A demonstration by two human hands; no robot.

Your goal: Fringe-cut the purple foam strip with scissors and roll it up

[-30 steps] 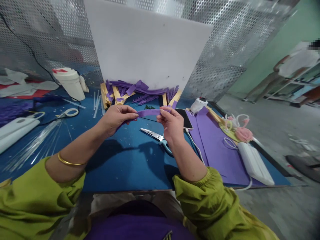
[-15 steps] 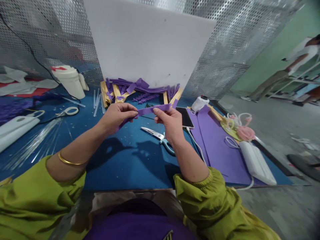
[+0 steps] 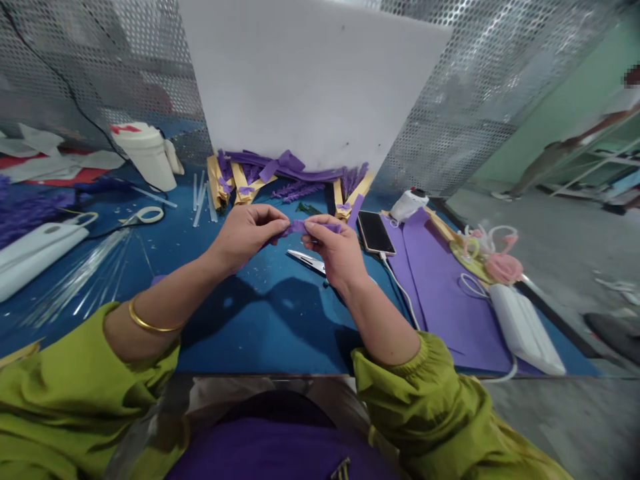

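Note:
A narrow purple strip [image 3: 299, 227], like ribbon or crepe paper, is stretched between my two hands above the table. My left hand [image 3: 253, 233] pinches it between thumb and forefinger. My right hand [image 3: 334, 247] grips it a short way along, and a loose end sticks out past the fingers. Below the right hand lie scissors [image 3: 306, 259], blades pointing left, their handles mostly hidden by that hand. Behind the hands are small purple flower bunches in tan wrapping [image 3: 245, 183] and a pile of purple strips [image 3: 285, 167].
A phone [image 3: 376, 232] on a white cable lies right of my hands, beside purple sheets [image 3: 440, 293] and a white power bank-like box [image 3: 525, 327]. Leftward are a white cup [image 3: 147, 157], clear sticks [image 3: 200, 200] and another pair of scissors [image 3: 147, 215]. A white board [image 3: 310, 87] stands behind.
My hands have come closer together along the purple strip, leaving a shorter, bunched piece between them. My right hand covers more of the scissors. The view has shifted slightly.

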